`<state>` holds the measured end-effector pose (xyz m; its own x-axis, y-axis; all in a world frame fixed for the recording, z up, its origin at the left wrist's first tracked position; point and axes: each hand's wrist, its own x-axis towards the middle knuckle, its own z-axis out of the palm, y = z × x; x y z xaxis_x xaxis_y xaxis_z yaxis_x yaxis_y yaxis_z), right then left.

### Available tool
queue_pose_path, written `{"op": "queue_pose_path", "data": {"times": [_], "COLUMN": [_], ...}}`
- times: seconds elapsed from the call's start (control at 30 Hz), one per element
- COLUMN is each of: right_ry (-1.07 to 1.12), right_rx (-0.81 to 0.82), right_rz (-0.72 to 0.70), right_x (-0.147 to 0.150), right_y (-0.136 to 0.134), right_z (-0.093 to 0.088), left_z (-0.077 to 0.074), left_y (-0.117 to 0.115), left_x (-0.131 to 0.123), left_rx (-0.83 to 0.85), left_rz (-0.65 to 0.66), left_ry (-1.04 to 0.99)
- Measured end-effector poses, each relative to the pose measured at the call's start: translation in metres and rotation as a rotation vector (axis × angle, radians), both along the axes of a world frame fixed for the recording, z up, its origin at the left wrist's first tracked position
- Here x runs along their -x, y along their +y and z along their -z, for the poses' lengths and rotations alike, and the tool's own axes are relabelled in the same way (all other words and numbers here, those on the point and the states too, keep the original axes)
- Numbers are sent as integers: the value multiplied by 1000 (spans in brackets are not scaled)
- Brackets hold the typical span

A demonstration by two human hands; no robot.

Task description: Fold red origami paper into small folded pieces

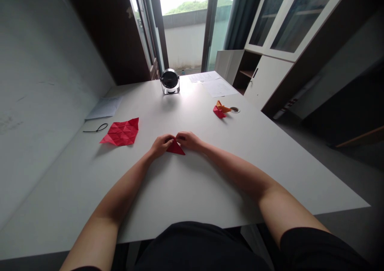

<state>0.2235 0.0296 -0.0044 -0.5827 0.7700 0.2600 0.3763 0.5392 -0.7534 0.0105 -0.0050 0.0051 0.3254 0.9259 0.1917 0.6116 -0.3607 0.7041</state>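
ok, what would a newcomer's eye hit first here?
Probably the small red paper triangle on the white table, between the left hand and right hand. Next, the larger creased red sheet to its left, and the orange and red folded pieces farther back to the right.

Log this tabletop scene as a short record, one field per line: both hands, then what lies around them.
Left hand: left hand holds the folded red paper
Right hand: right hand has its fingertips at the paper's top corner; grip unclear
Paper shape: roughly triangular, partly covered by the fingers
Left side: creased red sheet, lying uneven; black looped cord beside it
Right side: red and orange folded papers, together near a round hole
Far edge: round black-and-silver device
Surface: white table
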Motion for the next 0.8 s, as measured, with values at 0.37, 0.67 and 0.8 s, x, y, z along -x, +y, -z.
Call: {"op": "queue_pose_path", "data": {"times": [0.37, 0.67, 0.8], "right_ry": [-1, 7, 6], "right_rx": [0, 1, -4], "right_rz": [0, 7, 5], "right_x": [0, 1, 1], "right_y": [-1, 1, 3], "right_z": [0, 3, 6], "left_z": [1, 4, 2], "left_y": [-1, 1, 1], "left_x": [-1, 0, 0], "left_rx": [11, -2, -1], "left_rz": [-18, -14, -11], "left_ry": [9, 1, 9]}}
